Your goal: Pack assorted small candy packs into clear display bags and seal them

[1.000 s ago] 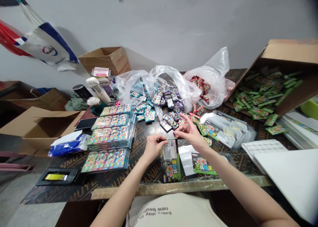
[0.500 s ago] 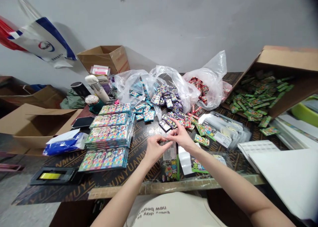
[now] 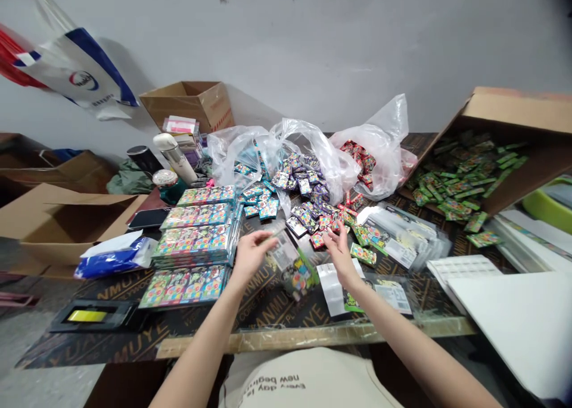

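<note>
My left hand (image 3: 253, 256) pinches the upper left corner of a clear printed plastic bag (image 3: 300, 275), which hangs tilted and slightly blurred above the table. My right hand (image 3: 342, 258) has its fingers apart and holds nothing. Its fingertips are beside small red packets (image 3: 329, 222); I cannot tell whether they touch. Purple packets (image 3: 302, 218) lie just left of these, and loose green packets (image 3: 363, 253) to the right. Below my right wrist, another printed bag (image 3: 393, 295) and a white slip (image 3: 329, 290) lie flat.
Stacks of filled packs (image 3: 190, 244) stand at left, with blue packets (image 3: 268, 208) behind. Clear bags (image 3: 379, 158) of packets line the wall. A tipped carton (image 3: 513, 110) spills green packets at right. More flat plastic bags (image 3: 413, 241) lie before it.
My hands have moved apart, the left one leftward and the right one slightly rightward. The printed bag has swung from upright to tilted, with its corner in my left hand.
</note>
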